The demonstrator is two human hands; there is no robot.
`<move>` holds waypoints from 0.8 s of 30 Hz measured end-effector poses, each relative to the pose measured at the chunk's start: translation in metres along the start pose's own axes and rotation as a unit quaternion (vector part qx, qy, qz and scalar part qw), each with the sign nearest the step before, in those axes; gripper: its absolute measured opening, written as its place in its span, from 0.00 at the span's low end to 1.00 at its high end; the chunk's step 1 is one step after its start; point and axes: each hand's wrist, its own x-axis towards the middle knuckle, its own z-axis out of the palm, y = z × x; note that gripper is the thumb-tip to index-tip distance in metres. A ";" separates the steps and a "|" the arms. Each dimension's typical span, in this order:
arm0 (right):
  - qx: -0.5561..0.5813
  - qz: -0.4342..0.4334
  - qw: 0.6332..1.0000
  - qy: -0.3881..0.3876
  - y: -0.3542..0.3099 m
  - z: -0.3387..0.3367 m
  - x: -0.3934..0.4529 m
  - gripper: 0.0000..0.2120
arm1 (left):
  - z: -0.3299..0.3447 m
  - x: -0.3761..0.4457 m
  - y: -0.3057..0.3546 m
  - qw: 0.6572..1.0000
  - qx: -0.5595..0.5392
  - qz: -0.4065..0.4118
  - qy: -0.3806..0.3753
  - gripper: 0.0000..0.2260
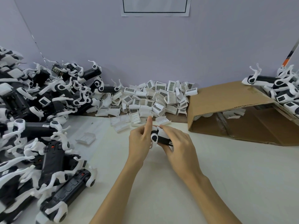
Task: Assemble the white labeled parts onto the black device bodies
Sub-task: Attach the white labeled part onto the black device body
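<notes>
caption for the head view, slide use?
Both hands, left and right, hold a black device body in front of a pile of white labeled parts.

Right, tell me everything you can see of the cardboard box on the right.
The cardboard box is plain brown corrugated board, lying tipped on its side on the table at the right, its open mouth facing the person. White parts lie inside in shadow. Assembled black-and-white devices are heaped on its upper panel and right edge. The pile of white labeled parts butts against its left wall. Neither hand touches it.
</notes>
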 end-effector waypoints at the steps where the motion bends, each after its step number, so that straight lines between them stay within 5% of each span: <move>1: 0.007 -0.002 1.000 -0.008 0.001 0.001 0.000 0.26 | 0.000 0.000 0.001 1.000 -0.001 0.000 0.000 0.35; 18: -0.022 -0.031 0.999 0.024 0.007 0.002 0.000 0.24 | -0.001 0.000 0.002 0.999 0.018 0.038 -0.016 0.24; 24: -0.023 -0.040 0.999 0.021 0.003 0.003 0.000 0.24 | 0.003 -0.004 0.005 0.999 0.024 0.020 0.021 0.29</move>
